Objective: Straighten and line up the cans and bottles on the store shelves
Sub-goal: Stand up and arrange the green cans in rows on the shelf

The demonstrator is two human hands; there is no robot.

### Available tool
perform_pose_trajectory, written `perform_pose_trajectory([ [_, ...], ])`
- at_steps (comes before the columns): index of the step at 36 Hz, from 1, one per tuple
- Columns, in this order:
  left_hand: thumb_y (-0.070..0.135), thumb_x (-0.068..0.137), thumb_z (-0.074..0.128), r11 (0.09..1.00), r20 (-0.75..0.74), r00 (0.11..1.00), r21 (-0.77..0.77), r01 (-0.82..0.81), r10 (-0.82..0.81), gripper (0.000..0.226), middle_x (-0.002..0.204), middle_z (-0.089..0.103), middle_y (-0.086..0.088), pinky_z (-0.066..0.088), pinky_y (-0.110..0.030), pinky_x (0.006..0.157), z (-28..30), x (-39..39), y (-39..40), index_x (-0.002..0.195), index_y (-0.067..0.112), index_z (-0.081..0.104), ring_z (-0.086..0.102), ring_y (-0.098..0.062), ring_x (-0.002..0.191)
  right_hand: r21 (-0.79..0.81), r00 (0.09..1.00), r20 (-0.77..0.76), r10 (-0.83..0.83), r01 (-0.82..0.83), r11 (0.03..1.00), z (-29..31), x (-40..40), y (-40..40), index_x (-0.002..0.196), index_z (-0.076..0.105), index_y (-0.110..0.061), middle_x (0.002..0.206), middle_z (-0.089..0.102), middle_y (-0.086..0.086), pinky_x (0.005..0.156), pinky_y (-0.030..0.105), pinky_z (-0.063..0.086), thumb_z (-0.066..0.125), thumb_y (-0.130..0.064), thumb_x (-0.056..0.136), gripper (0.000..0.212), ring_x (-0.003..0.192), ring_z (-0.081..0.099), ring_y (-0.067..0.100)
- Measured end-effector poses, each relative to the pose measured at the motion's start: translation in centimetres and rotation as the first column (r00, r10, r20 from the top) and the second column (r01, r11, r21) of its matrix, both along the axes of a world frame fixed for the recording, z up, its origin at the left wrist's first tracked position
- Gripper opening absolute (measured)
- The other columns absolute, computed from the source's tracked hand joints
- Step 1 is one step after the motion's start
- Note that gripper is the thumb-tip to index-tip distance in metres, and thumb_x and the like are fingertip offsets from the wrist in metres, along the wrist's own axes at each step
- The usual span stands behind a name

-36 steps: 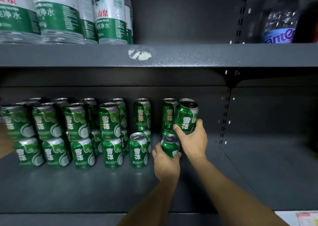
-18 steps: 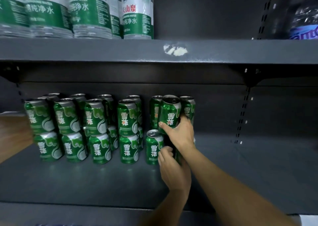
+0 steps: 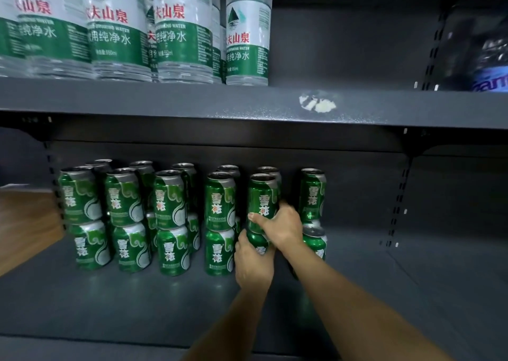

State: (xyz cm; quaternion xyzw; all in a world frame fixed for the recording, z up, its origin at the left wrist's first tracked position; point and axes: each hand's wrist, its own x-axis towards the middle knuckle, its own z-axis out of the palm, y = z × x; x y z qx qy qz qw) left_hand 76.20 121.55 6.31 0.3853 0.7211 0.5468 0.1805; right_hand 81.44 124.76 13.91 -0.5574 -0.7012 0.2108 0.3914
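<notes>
The lower shelf (image 3: 412,292) carries stacked green cans (image 3: 170,223). Since a second ago the upper can (image 3: 261,198) has shifted leftward onto the lower can (image 3: 258,244) (upright now); right hand (image 3: 280,224) grips the upper, left hand (image 3: 254,261) wraps the lower.

Dark lower shelf (image 3: 137,305) bears green cans (image 3: 170,250); upper shelf (image 3: 192,99), water bottles (image 3: 181,31)
</notes>
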Motion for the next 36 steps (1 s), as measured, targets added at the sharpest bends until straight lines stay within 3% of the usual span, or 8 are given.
perform_pose_trajectory([
  [8, 0.035, 0.082, 0.070, 1.000, -0.040, 0.999, 0.007, -0.022, 0.023, 0.072, 0.135, 0.051, -0.003, 0.045, -0.041, 0.095, 0.0, 0.1, -0.3, 0.142, 0.018, 0.035, 0.049, -0.024, 0.124, -0.032, 0.997, 0.081, 0.005, -0.003, 0.999, 0.0, 0.1, 0.3, 0.103, 0.059, -0.007, 0.100, 0.064, 0.009, 0.066, 0.031, 0.047, 0.071, -0.058, 0.073, 0.061, 0.091, 0.063, 0.027],
  [10, 0.036, 0.083, 0.068, 1.000, -0.047, 0.999, -0.004, -0.023, 0.023, 0.072, 0.137, 0.049, -0.002, 0.043, -0.040, 0.095, -0.1, 0.2, -0.3, 0.143, 0.019, 0.033, 0.048, -0.023, 0.125, -0.028, 0.994, 0.109, 0.010, -0.007, 1.000, 0.0, 0.2, 0.0, 0.105, 0.058, -0.010, 0.102, 0.065, 0.008, 0.076, 0.036, 0.052, 0.068, -0.063, 0.072, 0.064, 0.096, 0.063, 0.027],
  [13, 0.034, 0.082, 0.071, 0.999, -0.055, 0.998, 0.005, -0.033, 0.033, 0.075, 0.138, 0.049, -0.005, 0.042, -0.040, 0.096, -0.1, 0.3, -0.4, 0.143, 0.016, 0.032, 0.047, -0.025, 0.126, 0.116, 0.977, 0.184, -0.107, 0.087, 0.989, -0.1, 1.4, -0.8, 0.121, 0.052, -0.013, 0.116, 0.061, 0.007, 0.099, 0.042, 0.040, 0.055, -0.069, 0.078, 0.071, 0.116, 0.051, 0.028],
  [17, 0.029, 0.080, 0.074, 0.998, -0.057, 0.997, 0.035, -0.043, 0.045, 0.074, 0.133, 0.051, -0.009, 0.042, -0.040, 0.096, -0.4, 0.5, -0.7, 0.141, 0.012, 0.035, 0.049, -0.027, 0.123, 0.297, 0.944, -0.030, -0.328, 0.322, 0.899, -2.1, 4.6, -1.7, 0.132, 0.042, -0.010, 0.133, 0.050, 0.010, 0.104, 0.042, 0.026, 0.053, -0.061, 0.084, 0.071, 0.127, 0.038, 0.028],
  [19, 0.028, 0.082, 0.072, 0.999, -0.065, 0.997, 0.026, -0.037, 0.038, 0.073, 0.135, 0.049, -0.009, 0.041, -0.040, 0.096, -0.4, 0.6, -0.8, 0.142, 0.012, 0.033, 0.048, -0.028, 0.123, 0.247, 0.933, -0.065, -0.353, 0.358, 0.901, -3.9, 6.3, -1.7, 0.141, 0.033, -0.012, 0.140, 0.043, 0.009, 0.104, 0.044, 0.027, 0.057, -0.061, 0.082, 0.081, 0.130, 0.035, 0.029],
  [23, 0.027, 0.083, 0.072, 0.999, -0.050, 0.998, 0.019, -0.036, 0.037, 0.074, 0.135, 0.049, -0.010, 0.043, -0.039, 0.095, -0.2, 0.7, -0.8, 0.143, 0.012, 0.032, 0.050, -0.028, 0.123, 0.009, 0.956, 0.094, -0.279, 0.279, 0.960, -6.8, 8.3, -1.7, 0.148, 0.017, -0.016, 0.147, 0.035, 0.007, 0.103, 0.044, 0.034, 0.064, -0.059, 0.078, 0.095, 0.132, 0.036, 0.030],
  [29, 0.028, 0.083, 0.072, 0.999, -0.061, 0.998, 0.021, -0.033, 0.034, 0.074, 0.135, 0.049, -0.009, 0.043, -0.039, 0.094, -0.3, 0.6, -0.8, 0.143, 0.012, 0.032, 0.050, -0.028, 0.122, -0.133, 0.976, 0.059, -0.208, 0.214, 0.968, -7.4, 8.0, -0.9, 0.119, 0.039, -0.014, 0.125, 0.053, 0.006, 0.084, 0.035, 0.045, 0.073, -0.036, 0.080, 0.056, 0.115, 0.054, 0.027],
  [36, 0.027, 0.084, 0.071, 0.999, -0.066, 0.997, 0.020, -0.037, 0.038, 0.077, 0.141, 0.044, -0.011, 0.041, -0.039, 0.098, -0.7, 0.6, -0.9, 0.145, 0.008, 0.028, 0.046, -0.029, 0.127, -0.124, 0.980, 0.065, -0.187, 0.194, 0.973, -7.3, 8.4, -0.7, 0.115, 0.040, -0.014, 0.122, 0.053, 0.006, 0.080, 0.035, 0.045, 0.074, -0.039, 0.079, 0.055, 0.112, 0.055, 0.026],
])
